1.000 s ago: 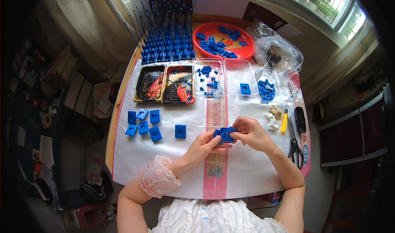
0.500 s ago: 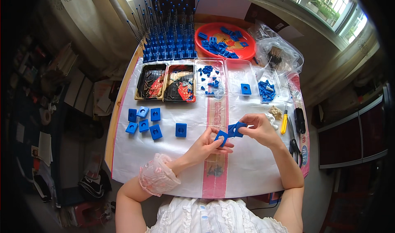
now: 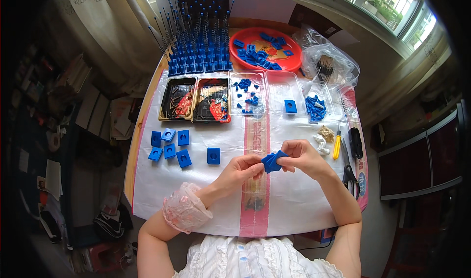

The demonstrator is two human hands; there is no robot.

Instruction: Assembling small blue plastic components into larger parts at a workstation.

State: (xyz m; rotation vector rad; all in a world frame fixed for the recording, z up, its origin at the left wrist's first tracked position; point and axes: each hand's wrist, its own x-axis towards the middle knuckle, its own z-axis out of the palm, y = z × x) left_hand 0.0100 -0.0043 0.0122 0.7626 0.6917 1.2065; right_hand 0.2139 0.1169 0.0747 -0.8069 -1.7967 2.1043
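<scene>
Over the striped part of the table cover, my left hand (image 3: 242,170) and my right hand (image 3: 305,158) meet on a small bunch of blue square plastic plates (image 3: 271,162). The plates overlap like a fan, and their holes are hidden. Thumb and fingers of each hand pinch an edge. To the left lies a single blue plate with a round hole (image 3: 213,156). Beyond it several similar blue plates (image 3: 170,151) lie scattered on the cover. Another blue plate (image 3: 290,106) rests in a clear plastic tray (image 3: 283,85).
At the back stand a rack of blue-tipped springy rods (image 3: 198,45) and a red plate (image 3: 296,64) of blue parts. Black trays (image 3: 164,104) hold small metal pieces; a clear tray (image 3: 245,113) holds blue bits. A yellow-handled screwdriver (image 3: 336,147) and scissors (image 3: 350,176) lie right.
My left hand has brought its plate up against those in my right hand, so they now overlap in one bunch. The view has shifted slightly.
</scene>
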